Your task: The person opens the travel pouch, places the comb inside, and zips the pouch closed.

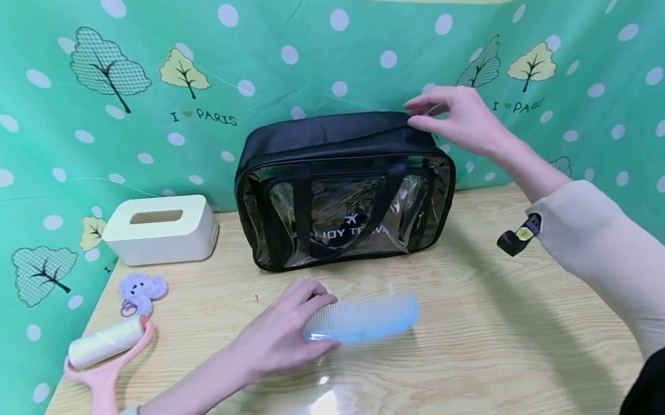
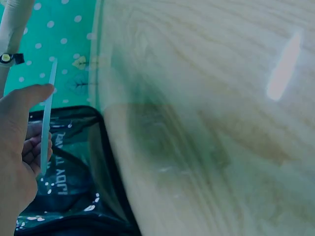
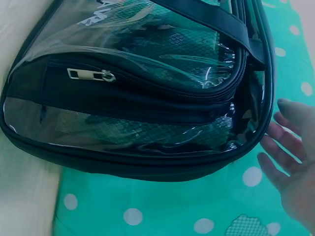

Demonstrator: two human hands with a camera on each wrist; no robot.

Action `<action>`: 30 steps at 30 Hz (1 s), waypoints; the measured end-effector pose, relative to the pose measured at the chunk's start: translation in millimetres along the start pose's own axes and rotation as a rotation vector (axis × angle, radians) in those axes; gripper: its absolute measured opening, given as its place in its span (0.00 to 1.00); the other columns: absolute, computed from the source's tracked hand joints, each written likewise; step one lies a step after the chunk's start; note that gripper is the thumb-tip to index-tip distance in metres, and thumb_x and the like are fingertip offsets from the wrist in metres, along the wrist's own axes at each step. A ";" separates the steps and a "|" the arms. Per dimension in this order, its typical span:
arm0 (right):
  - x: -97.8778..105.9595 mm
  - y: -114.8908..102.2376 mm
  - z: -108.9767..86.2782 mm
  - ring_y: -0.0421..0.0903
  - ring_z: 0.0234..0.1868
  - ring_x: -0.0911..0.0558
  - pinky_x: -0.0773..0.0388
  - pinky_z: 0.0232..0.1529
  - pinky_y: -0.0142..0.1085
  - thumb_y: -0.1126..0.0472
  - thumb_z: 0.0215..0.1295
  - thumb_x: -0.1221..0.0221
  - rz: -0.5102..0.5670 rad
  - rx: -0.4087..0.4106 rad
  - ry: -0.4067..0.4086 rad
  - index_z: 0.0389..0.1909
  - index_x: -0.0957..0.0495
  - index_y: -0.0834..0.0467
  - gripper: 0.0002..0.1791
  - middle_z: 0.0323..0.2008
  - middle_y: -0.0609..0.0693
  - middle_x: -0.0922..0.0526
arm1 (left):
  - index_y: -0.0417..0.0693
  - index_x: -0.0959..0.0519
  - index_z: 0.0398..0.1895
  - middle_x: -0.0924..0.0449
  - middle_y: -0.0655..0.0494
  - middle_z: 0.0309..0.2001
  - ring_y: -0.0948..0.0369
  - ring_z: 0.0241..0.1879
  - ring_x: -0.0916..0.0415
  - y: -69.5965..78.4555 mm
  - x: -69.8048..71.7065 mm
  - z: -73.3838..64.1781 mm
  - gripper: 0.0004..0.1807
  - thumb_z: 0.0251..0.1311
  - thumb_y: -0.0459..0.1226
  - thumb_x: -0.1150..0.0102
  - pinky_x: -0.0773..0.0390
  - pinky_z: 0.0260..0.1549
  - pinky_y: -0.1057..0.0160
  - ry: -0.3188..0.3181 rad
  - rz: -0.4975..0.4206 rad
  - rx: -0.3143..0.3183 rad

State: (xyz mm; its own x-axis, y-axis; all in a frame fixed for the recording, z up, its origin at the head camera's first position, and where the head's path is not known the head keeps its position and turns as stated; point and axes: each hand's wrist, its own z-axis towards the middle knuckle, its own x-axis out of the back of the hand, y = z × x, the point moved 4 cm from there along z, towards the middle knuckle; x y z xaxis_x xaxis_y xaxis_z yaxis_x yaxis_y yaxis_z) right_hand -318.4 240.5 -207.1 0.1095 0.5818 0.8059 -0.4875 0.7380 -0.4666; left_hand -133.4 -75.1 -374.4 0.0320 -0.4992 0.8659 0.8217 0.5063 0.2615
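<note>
A translucent blue comb point(image 1: 377, 319) is held level above the table in front of the bag, teeth facing the bag. My left hand point(image 1: 285, 327) grips its left end between thumb and fingers; in the left wrist view the comb point(image 2: 47, 115) appears edge-on. Behind it stands a black travel bag point(image 1: 339, 134) with a clear front, white lettering and two black straps. At the bag's top right corner is my right hand point(image 1: 455, 116), its fingers loosely bent. In the right wrist view its fingers point(image 3: 285, 145) lie beside the bag's edge; whether they touch it is hard to tell.
Left of the bag sits a white tissue box point(image 1: 155, 233). Nearer are a purple plush keyring point(image 1: 142, 293) and a pink-handled lint roller point(image 1: 106, 346). A green dotted cloth point(image 1: 320, 57) hangs behind the wooden table point(image 1: 452, 366).
</note>
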 end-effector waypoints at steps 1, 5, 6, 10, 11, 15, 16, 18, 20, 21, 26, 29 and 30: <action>-0.8 -2.8 2.8 0.49 0.56 0.18 0.23 0.63 0.48 0.52 0.74 0.39 -0.012 0.012 -0.028 0.61 0.18 0.57 0.21 0.55 0.56 0.15 | 0.42 0.18 0.55 0.22 0.55 0.50 0.60 0.53 0.25 -0.3 2.9 1.0 0.34 0.46 0.50 0.19 0.19 0.55 0.62 0.010 0.002 -0.006; -3.5 -11.4 13.5 0.53 0.57 0.19 0.26 0.64 0.53 0.52 0.74 0.38 -0.058 0.039 -0.117 0.61 0.18 0.58 0.21 0.54 0.58 0.15 | 0.42 0.18 0.54 0.22 0.55 0.51 0.60 0.53 0.26 -2.0 13.1 5.1 0.33 0.46 0.48 0.19 0.18 0.52 0.63 0.053 0.016 -0.026; -4.3 -12.5 15.9 0.54 0.57 0.19 0.26 0.63 0.53 0.52 0.73 0.38 -0.064 0.038 -0.138 0.60 0.18 0.58 0.21 0.54 0.58 0.15 | 0.42 0.18 0.54 0.22 0.55 0.51 0.60 0.52 0.26 -2.4 15.6 6.6 0.33 0.46 0.48 0.18 0.18 0.51 0.63 0.063 0.019 -0.031; -8.4 -15.7 24.4 0.53 0.58 0.18 0.24 0.61 0.52 0.51 0.73 0.38 -0.086 0.031 -0.229 0.60 0.17 0.58 0.21 0.55 0.58 0.14 | 0.42 0.18 0.53 0.22 0.55 0.50 0.59 0.51 0.26 -4.0 25.5 13.1 0.32 0.46 0.47 0.18 0.18 0.49 0.63 0.110 0.024 -0.067; -9.4 -16.0 26.2 0.53 0.57 0.18 0.24 0.60 0.50 0.51 0.73 0.38 -0.096 0.027 -0.252 0.60 0.17 0.57 0.21 0.56 0.57 0.14 | 0.42 0.18 0.53 0.22 0.54 0.49 0.59 0.50 0.26 -4.5 28.0 15.2 0.32 0.46 0.47 0.18 0.18 0.48 0.63 0.122 0.023 -0.078; -12.4 -16.7 32.1 0.50 0.53 0.16 0.22 0.53 0.43 0.50 0.73 0.39 -0.149 0.017 -0.321 0.59 0.16 0.55 0.20 0.55 0.55 0.13 | 0.43 0.18 0.53 0.22 0.53 0.49 0.58 0.49 0.27 -8.2 37.6 22.0 0.32 0.45 0.45 0.18 0.19 0.48 0.61 0.167 0.024 -0.111; -13.2 -16.8 33.3 0.49 0.52 0.15 0.22 0.51 0.43 0.49 0.73 0.39 -0.158 0.013 -0.334 0.59 0.16 0.54 0.20 0.55 0.55 0.13 | 0.43 0.18 0.53 0.22 0.53 0.49 0.58 0.49 0.27 -9.5 39.8 23.2 0.31 0.45 0.45 0.18 0.20 0.48 0.61 0.175 0.022 -0.115; -15.5 -17.6 35.5 0.49 0.51 0.14 0.22 0.52 0.44 0.49 0.73 0.39 -0.163 0.008 -0.362 0.59 0.16 0.54 0.20 0.54 0.55 0.12 | 0.43 0.18 0.53 0.22 0.52 0.49 0.58 0.49 0.27 -11.3 44.9 25.0 0.32 0.45 0.45 0.18 0.20 0.47 0.60 0.186 0.024 -0.112; -18.1 -18.3 37.4 0.51 0.51 0.14 0.28 0.65 0.49 0.49 0.72 0.38 -0.161 0.006 -0.387 0.59 0.16 0.55 0.20 0.52 0.57 0.11 | 0.43 0.18 0.53 0.22 0.52 0.49 0.57 0.49 0.28 -12.7 50.1 26.2 0.31 0.45 0.44 0.18 0.20 0.47 0.60 0.192 0.021 -0.107; -19.4 -18.7 38.1 0.52 0.51 0.13 0.33 0.70 0.52 0.50 0.72 0.37 -0.159 0.004 -0.397 0.59 0.16 0.56 0.20 0.51 0.58 0.11 | 0.43 0.18 0.53 0.22 0.52 0.49 0.57 0.49 0.28 -13.3 52.7 27.0 0.31 0.45 0.44 0.18 0.20 0.46 0.60 0.196 0.019 -0.105; -27.1 -19.2 39.4 0.55 0.54 0.14 0.28 0.68 0.53 0.53 0.71 0.36 -0.176 0.023 -0.440 0.60 0.17 0.58 0.21 0.54 0.60 0.13 | 0.43 0.18 0.54 0.22 0.51 0.49 0.56 0.49 0.28 -15.5 67.4 32.6 0.31 0.45 0.43 0.18 0.22 0.45 0.59 0.219 -0.002 -0.103; -30.7 -18.8 39.4 0.56 0.58 0.15 0.20 0.59 0.52 0.54 0.71 0.36 -0.197 0.040 -0.456 0.62 0.19 0.58 0.22 0.59 0.59 0.15 | 0.43 0.18 0.53 0.21 0.51 0.50 0.56 0.50 0.27 -18.3 77.4 36.5 0.30 0.45 0.42 0.19 0.23 0.46 0.58 0.244 -0.018 -0.097; -31.6 -18.9 39.4 0.57 0.59 0.16 0.21 0.60 0.52 0.54 0.71 0.36 -0.200 0.043 -0.460 0.63 0.19 0.58 0.23 0.60 0.59 0.15 | 0.42 0.17 0.53 0.21 0.51 0.50 0.55 0.50 0.27 -19.4 80.9 37.8 0.30 0.46 0.42 0.19 0.23 0.46 0.57 0.250 -0.025 -0.091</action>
State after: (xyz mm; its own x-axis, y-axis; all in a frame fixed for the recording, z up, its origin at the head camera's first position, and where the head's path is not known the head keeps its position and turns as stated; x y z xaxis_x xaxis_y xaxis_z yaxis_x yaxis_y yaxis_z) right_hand -346.8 194.7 -209.4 -0.1836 0.2120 0.9599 -0.5326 0.7992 -0.2784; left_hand -168.2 -98.7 -293.3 0.1413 -0.6750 0.7241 0.8716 0.4317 0.2324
